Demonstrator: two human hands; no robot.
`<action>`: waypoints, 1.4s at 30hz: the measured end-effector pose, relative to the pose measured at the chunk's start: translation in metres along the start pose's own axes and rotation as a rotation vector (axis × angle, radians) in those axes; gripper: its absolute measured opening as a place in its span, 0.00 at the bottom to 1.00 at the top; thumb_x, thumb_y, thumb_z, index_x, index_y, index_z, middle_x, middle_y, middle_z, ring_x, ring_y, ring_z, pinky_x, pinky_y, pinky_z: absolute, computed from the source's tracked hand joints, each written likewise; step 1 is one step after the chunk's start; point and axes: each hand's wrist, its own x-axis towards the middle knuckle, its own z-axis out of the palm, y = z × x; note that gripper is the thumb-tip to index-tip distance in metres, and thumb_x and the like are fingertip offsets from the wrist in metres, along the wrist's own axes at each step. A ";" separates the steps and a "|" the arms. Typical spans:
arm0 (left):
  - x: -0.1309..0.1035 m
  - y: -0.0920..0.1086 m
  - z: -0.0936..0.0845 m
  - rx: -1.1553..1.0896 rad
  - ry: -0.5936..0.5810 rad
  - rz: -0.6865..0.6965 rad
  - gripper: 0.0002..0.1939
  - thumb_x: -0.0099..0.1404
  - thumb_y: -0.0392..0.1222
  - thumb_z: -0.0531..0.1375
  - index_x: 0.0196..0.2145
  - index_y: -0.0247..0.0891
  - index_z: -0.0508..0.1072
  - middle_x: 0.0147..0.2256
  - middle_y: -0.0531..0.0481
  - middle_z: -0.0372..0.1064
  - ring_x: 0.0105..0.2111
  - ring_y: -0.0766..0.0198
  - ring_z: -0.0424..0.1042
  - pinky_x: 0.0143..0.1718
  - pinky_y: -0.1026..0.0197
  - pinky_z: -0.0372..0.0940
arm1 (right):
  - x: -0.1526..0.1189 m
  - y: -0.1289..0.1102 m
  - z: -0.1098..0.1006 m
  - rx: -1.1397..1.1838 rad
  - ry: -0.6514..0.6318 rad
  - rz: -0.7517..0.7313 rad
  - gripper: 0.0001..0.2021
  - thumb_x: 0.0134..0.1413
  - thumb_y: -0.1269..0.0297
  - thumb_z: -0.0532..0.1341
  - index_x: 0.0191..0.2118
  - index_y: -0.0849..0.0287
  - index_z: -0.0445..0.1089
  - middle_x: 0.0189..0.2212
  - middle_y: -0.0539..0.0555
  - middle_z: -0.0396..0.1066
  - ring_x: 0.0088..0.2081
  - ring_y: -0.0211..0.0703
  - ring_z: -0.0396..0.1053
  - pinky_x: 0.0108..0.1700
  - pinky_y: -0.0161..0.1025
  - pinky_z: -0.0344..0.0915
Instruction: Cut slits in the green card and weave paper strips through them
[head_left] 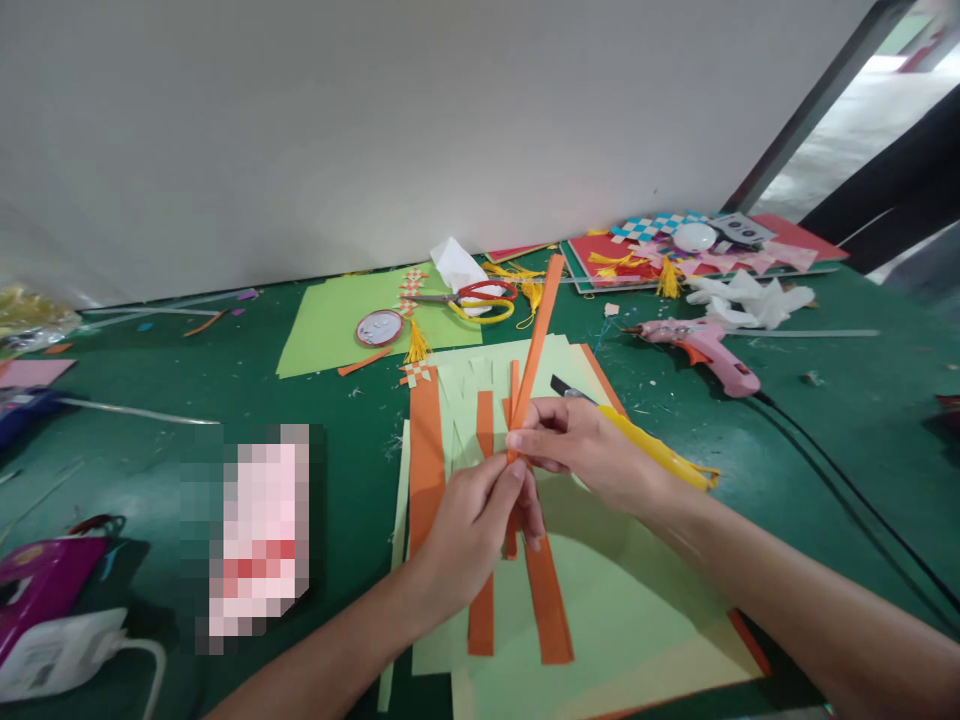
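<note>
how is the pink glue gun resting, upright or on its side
On its side: the pink glue gun lies flat on the green table, nozzle, trigger and handle seen side-on.

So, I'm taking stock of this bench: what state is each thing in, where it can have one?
Orange strip: held, far end free.
Left hand: pinching the strip.
Right hand: pinching it farther up.
Scissors: lying down, blade gap unclear.
Pink glue gun: on its side, heat unknown.
Yellow cutter: lying down, dark blade out.
Green sheets: lying flat, overlapping.
</note>
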 end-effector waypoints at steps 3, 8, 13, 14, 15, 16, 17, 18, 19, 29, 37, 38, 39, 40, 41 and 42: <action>0.000 0.001 0.000 -0.022 0.001 -0.013 0.19 0.73 0.48 0.47 0.27 0.38 0.63 0.21 0.51 0.69 0.20 0.67 0.68 0.20 0.66 0.60 | 0.000 0.001 -0.001 -0.023 0.022 -0.017 0.17 0.51 0.54 0.67 0.24 0.60 0.64 0.16 0.42 0.55 0.20 0.30 0.49 0.24 0.34 0.47; -0.001 0.002 -0.001 -0.032 0.013 -0.025 0.18 0.73 0.47 0.47 0.27 0.38 0.63 0.21 0.51 0.69 0.20 0.67 0.68 0.20 0.66 0.61 | 0.000 -0.002 -0.006 -0.097 -0.033 0.015 0.15 0.52 0.55 0.67 0.26 0.60 0.67 0.20 0.45 0.59 0.23 0.31 0.53 0.25 0.34 0.49; 0.000 0.002 -0.001 -0.031 0.027 -0.022 0.18 0.73 0.46 0.48 0.26 0.38 0.64 0.21 0.51 0.69 0.19 0.67 0.68 0.19 0.66 0.61 | 0.000 -0.004 -0.008 -0.147 -0.048 0.020 0.14 0.52 0.56 0.68 0.26 0.61 0.69 0.20 0.46 0.61 0.23 0.31 0.55 0.25 0.34 0.50; 0.000 0.002 -0.001 -0.029 0.029 -0.022 0.18 0.72 0.46 0.48 0.26 0.37 0.64 0.21 0.51 0.69 0.19 0.67 0.68 0.19 0.67 0.61 | 0.000 -0.004 -0.008 -0.157 -0.033 0.017 0.15 0.52 0.55 0.68 0.25 0.61 0.68 0.19 0.45 0.60 0.23 0.31 0.54 0.25 0.35 0.49; 0.000 0.002 -0.001 -0.025 0.030 -0.025 0.18 0.72 0.46 0.48 0.26 0.37 0.64 0.21 0.51 0.69 0.20 0.67 0.68 0.19 0.67 0.61 | 0.000 -0.004 -0.008 -0.163 -0.018 0.015 0.15 0.51 0.55 0.67 0.25 0.61 0.68 0.19 0.45 0.59 0.22 0.31 0.54 0.24 0.35 0.48; 0.000 0.002 -0.001 -0.020 0.030 -0.030 0.18 0.72 0.47 0.48 0.26 0.37 0.64 0.21 0.51 0.69 0.20 0.67 0.68 0.19 0.67 0.61 | 0.000 -0.004 -0.008 -0.164 -0.006 0.015 0.16 0.52 0.54 0.67 0.24 0.60 0.67 0.18 0.44 0.58 0.22 0.31 0.53 0.24 0.35 0.47; 0.000 0.002 -0.001 -0.017 0.030 -0.036 0.18 0.72 0.47 0.48 0.26 0.37 0.64 0.21 0.51 0.68 0.20 0.67 0.68 0.19 0.67 0.61 | 0.000 -0.004 -0.009 -0.159 0.002 0.017 0.16 0.52 0.54 0.67 0.24 0.60 0.66 0.18 0.44 0.57 0.22 0.31 0.52 0.24 0.35 0.46; -0.001 0.002 -0.001 -0.015 0.028 -0.041 0.18 0.72 0.47 0.48 0.27 0.38 0.64 0.21 0.51 0.68 0.21 0.67 0.68 0.19 0.67 0.61 | 0.000 -0.004 -0.009 -0.152 0.007 0.019 0.16 0.53 0.55 0.66 0.24 0.60 0.66 0.18 0.44 0.56 0.21 0.31 0.51 0.23 0.35 0.46; -0.001 0.002 -0.001 -0.015 0.025 -0.045 0.18 0.73 0.47 0.48 0.27 0.38 0.64 0.21 0.51 0.68 0.21 0.67 0.68 0.19 0.67 0.61 | 0.000 -0.004 -0.009 -0.146 0.012 0.020 0.15 0.53 0.55 0.66 0.25 0.59 0.65 0.18 0.43 0.55 0.21 0.31 0.50 0.23 0.36 0.45; 0.000 0.002 -0.001 -0.026 0.017 -0.028 0.18 0.73 0.48 0.48 0.27 0.38 0.63 0.22 0.51 0.68 0.21 0.67 0.68 0.20 0.67 0.61 | -0.001 -0.006 -0.011 -0.194 -0.076 0.050 0.14 0.53 0.54 0.66 0.26 0.59 0.68 0.20 0.45 0.60 0.23 0.32 0.54 0.26 0.35 0.49; -0.002 0.001 -0.001 0.066 0.008 -0.014 0.18 0.73 0.49 0.49 0.28 0.37 0.65 0.23 0.51 0.69 0.23 0.66 0.69 0.22 0.66 0.62 | -0.001 -0.004 -0.011 -0.218 -0.025 0.032 0.16 0.54 0.53 0.66 0.25 0.60 0.67 0.19 0.45 0.58 0.22 0.32 0.54 0.25 0.35 0.49; -0.002 0.000 -0.002 0.069 0.006 -0.013 0.19 0.73 0.49 0.49 0.27 0.37 0.65 0.23 0.51 0.69 0.23 0.66 0.69 0.22 0.66 0.63 | -0.001 -0.004 -0.011 -0.218 -0.016 0.032 0.16 0.53 0.53 0.66 0.25 0.60 0.67 0.19 0.44 0.58 0.22 0.31 0.53 0.24 0.35 0.48; -0.002 0.000 -0.002 0.069 0.004 -0.014 0.19 0.73 0.49 0.49 0.27 0.37 0.65 0.23 0.51 0.70 0.22 0.66 0.69 0.22 0.66 0.63 | -0.001 -0.004 -0.011 -0.216 -0.009 0.034 0.16 0.53 0.52 0.66 0.25 0.60 0.67 0.18 0.44 0.57 0.21 0.31 0.52 0.23 0.35 0.47; -0.001 0.000 -0.002 0.067 0.005 -0.016 0.19 0.73 0.49 0.49 0.28 0.37 0.65 0.23 0.51 0.70 0.22 0.66 0.69 0.22 0.66 0.62 | -0.001 -0.004 -0.011 -0.212 -0.001 0.034 0.17 0.53 0.52 0.66 0.25 0.60 0.67 0.18 0.44 0.56 0.21 0.31 0.51 0.23 0.35 0.46; -0.001 0.000 -0.002 0.063 0.005 -0.020 0.19 0.73 0.49 0.49 0.28 0.37 0.65 0.23 0.51 0.70 0.22 0.66 0.69 0.21 0.66 0.62 | -0.001 -0.005 -0.011 -0.207 0.006 0.036 0.17 0.52 0.52 0.67 0.25 0.60 0.66 0.18 0.43 0.55 0.21 0.31 0.50 0.23 0.35 0.46; -0.001 0.000 -0.002 0.058 0.006 -0.022 0.18 0.73 0.48 0.48 0.28 0.37 0.65 0.23 0.51 0.69 0.22 0.66 0.69 0.21 0.66 0.62 | -0.001 -0.005 -0.010 -0.201 0.010 0.035 0.17 0.52 0.51 0.67 0.25 0.60 0.66 0.18 0.43 0.55 0.21 0.31 0.50 0.23 0.35 0.46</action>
